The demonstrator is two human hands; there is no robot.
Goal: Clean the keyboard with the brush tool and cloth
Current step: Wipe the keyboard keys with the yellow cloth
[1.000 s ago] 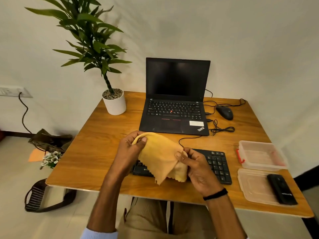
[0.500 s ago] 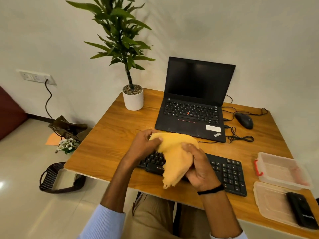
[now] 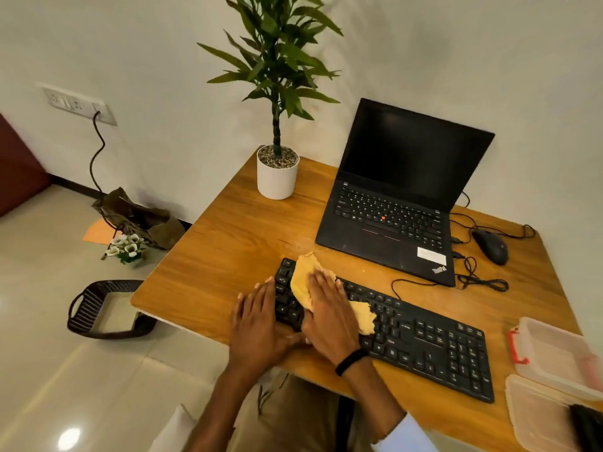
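A black wired keyboard (image 3: pixel 424 340) lies near the front edge of the wooden table (image 3: pixel 228 243). A folded yellow cloth (image 3: pixel 301 282) lies on the keyboard's left part. My right hand (image 3: pixel 329 311) presses flat on the cloth with straight fingers. My left hand (image 3: pixel 257 318) rests flat at the keyboard's left end, its fingertips on the edge keys. No brush tool is in view.
An open black laptop (image 3: pixel 391 207) stands behind the keyboard, with a potted plant (image 3: pixel 277 171) to its left and a mouse (image 3: pixel 491 246) with looped cables to its right. Clear plastic containers (image 3: pixel 554 357) sit at the right edge. A basket (image 3: pixel 88 311) lies on the floor.
Both hands lowered the cloth from the air onto the keyboard's left part. The right hand now presses it flat, the left hand let go and rests beside. The camera swung left.
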